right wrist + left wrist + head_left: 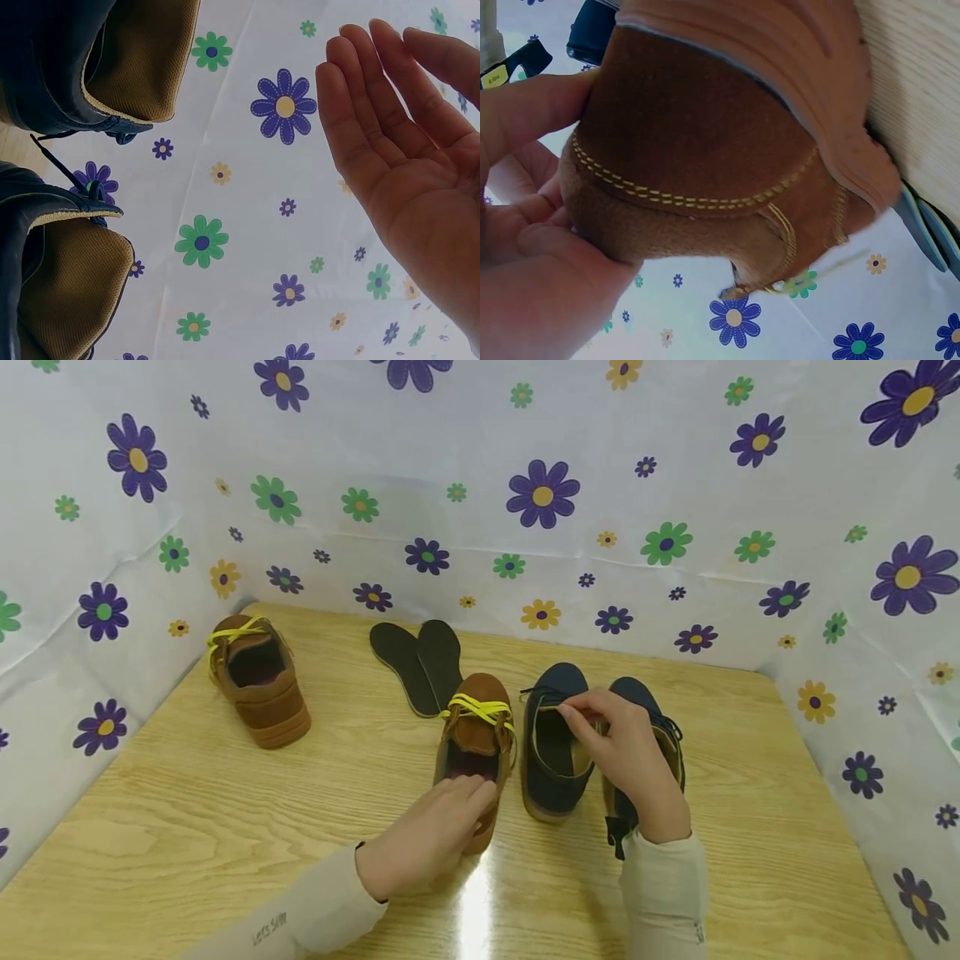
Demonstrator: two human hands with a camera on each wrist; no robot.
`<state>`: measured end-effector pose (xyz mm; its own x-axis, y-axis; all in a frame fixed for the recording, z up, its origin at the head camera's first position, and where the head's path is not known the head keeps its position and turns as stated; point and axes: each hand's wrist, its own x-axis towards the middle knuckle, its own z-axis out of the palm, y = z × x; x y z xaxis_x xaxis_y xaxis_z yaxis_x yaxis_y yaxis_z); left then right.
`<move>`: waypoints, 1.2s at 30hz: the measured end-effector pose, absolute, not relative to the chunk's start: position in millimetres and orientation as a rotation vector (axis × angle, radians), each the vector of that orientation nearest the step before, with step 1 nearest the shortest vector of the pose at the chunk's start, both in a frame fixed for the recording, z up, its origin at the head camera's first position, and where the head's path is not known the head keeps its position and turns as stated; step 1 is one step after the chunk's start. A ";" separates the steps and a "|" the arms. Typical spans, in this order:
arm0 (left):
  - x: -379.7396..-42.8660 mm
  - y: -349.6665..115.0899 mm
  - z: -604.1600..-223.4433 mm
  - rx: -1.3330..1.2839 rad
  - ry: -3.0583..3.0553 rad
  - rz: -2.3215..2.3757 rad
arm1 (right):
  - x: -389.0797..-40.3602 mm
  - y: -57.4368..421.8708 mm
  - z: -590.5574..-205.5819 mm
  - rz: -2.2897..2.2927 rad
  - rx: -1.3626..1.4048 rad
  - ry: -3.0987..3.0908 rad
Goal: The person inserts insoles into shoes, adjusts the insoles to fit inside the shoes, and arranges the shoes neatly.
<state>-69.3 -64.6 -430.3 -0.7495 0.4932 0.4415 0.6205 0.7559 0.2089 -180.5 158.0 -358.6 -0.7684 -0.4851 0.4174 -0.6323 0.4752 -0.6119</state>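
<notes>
With its thumb and fingers, my left hand [431, 835] grips the heel of a brown suede shoe [483, 689] with yellow laces. The left wrist view shows the stitched heel [682, 127] close up, thumb on one side and fingers on the other. Over a pair of navy lace-up shoes hovers my right hand [637, 756], holding nothing. Its palm faces the right wrist camera with loosely bent fingers, apart from the shoes. The nearer-to-centre navy shoe [547, 789] has a tan lining; the other navy shoe [633, 692] is partly hidden by the hand and wrist.
A second brown shoe [273, 714] with yellow laces stands at the far left of the wooden table [330, 802]. Two dark insoles [441, 652] lie side by side behind the gripped shoe. Flower-printed white cloth [457, 518] walls in the back and sides.
</notes>
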 end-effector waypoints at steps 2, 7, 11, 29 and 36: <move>-67.8 -64.3 -430.4 -0.828 -2.602 -0.472 | -180.6 157.7 -357.6 1.176 0.977 -2.527; -64.2 -64.9 -430.6 -0.765 -2.621 -0.429 | -181.8 157.6 -356.0 1.176 0.977 -2.528; -61.6 -66.0 -430.0 -0.753 -2.635 -0.419 | -182.5 157.9 -356.7 1.170 0.975 -2.527; -84.9 -64.5 -430.3 -0.884 -2.577 -0.459 | -180.9 157.9 -357.3 1.180 0.950 -2.549; -102.3 -69.9 -431.8 -0.879 -2.595 -0.532 | -181.2 158.1 -357.6 1.197 0.953 -2.534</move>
<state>-102.3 -69.9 -431.8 -0.7466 0.5025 0.4359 0.6336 0.7369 0.2356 -181.2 158.1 -357.6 -0.7778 -0.4738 0.4130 -0.6198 0.4697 -0.6287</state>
